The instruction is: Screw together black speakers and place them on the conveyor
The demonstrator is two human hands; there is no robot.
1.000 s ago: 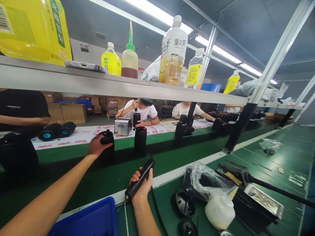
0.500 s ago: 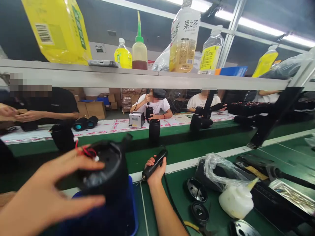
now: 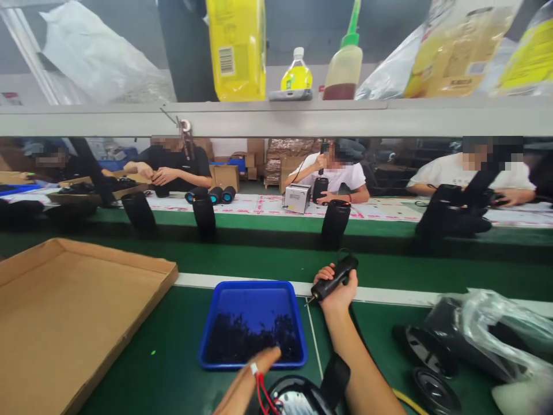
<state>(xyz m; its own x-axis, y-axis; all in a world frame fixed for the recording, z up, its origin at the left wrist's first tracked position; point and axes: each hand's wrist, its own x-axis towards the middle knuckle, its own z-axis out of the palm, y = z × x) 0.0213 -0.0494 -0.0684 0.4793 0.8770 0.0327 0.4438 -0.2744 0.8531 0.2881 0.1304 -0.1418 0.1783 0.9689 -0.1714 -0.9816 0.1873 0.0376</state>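
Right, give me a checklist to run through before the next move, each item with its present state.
1. Electric screwdriver in the right hand: ok.
2. Screwdriver bit clear of the red wires: ok.
3. Small dark parts in the blue tray: ok.
4. Red wires tucked into the black housing: not ok, they stick out.
5. White connector clear of the left hand: not ok, it's up against it.
6. Left hand's grip on the housing: cannot tell, cut off by the frame.
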